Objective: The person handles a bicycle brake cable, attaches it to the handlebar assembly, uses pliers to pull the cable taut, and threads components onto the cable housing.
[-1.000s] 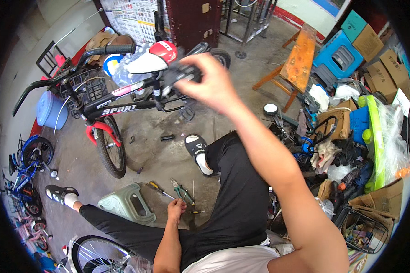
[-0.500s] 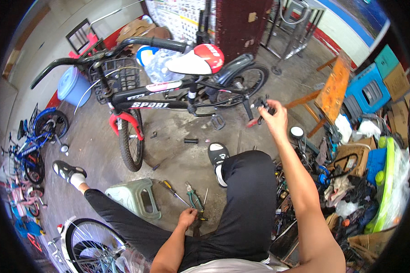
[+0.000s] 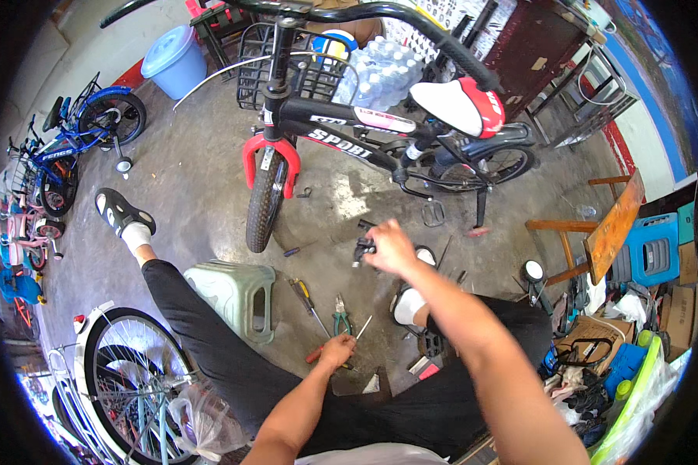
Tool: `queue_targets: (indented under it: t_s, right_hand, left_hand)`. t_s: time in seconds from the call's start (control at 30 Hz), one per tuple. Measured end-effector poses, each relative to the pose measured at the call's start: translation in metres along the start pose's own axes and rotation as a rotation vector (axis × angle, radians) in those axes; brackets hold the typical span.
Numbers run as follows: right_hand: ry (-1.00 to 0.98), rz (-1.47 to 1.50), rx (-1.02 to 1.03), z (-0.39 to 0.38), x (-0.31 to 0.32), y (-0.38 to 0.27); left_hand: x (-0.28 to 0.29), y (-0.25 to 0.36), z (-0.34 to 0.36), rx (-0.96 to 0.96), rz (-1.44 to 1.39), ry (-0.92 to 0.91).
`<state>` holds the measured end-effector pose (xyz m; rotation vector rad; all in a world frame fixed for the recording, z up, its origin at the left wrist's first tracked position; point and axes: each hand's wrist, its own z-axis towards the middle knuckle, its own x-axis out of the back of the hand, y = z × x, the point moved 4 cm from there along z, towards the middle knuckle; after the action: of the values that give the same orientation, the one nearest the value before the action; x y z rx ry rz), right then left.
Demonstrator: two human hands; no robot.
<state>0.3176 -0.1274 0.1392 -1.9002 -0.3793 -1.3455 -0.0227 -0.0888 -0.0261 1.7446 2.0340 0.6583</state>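
My right hand [image 3: 392,249] is raised over the floor in front of the bicycle. Its fingers are closed round a small black metal-looking part [image 3: 362,249], whose exact kind is too blurred to tell. Low at the middle, my left hand [image 3: 338,351] has its fingers bent together by the handles of green-handled pliers [image 3: 340,316]. A red handle [image 3: 314,356] shows beside its fingers; what they grip is hidden. A yellow-and-black screwdriver [image 3: 302,293] lies just left of the pliers, and a thin metal shaft [image 3: 364,326] to their right. The black children's bicycle [image 3: 326,136] with red fork stands ahead.
A pale green plastic stool [image 3: 229,291] stands beside my left leg. A spoked wheel [image 3: 136,387] is at lower left, with small bicycles [image 3: 93,124] beyond. A wooden stool [image 3: 609,232] lies at right near a heap of parts. A blue bucket [image 3: 174,66] stands far left.
My right hand has come inward and lower with the black part, away from the rear of the bicycle. My left hand stays by the tools, and the red handle now shows. The view has shifted.
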Motion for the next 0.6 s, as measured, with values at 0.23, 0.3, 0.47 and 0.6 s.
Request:
queue_targets:
  t_s: [0.23,0.3,0.47,0.6]
  right_hand:
    - [0.295,0.426,-0.615,0.002,-0.174,0.007]
    - [0.359,0.398,-0.646,0.037,-0.174,0.026]
    - [0.875,0.253,-0.695,0.134,-0.094,0.087]
    - [0.496,0.347,-0.661,0.107,-0.143,0.043]
  left_hand:
    - [0.006,0.024,-0.017,-0.03,-0.255,0.035]
    - [0.009,0.031,-0.021,-0.025,-0.299,0.039]
    - [0.011,0.0,-0.009,0.118,-0.255,0.049]
    - [0.015,0.031,-0.019,0.129,-0.189,0.076]
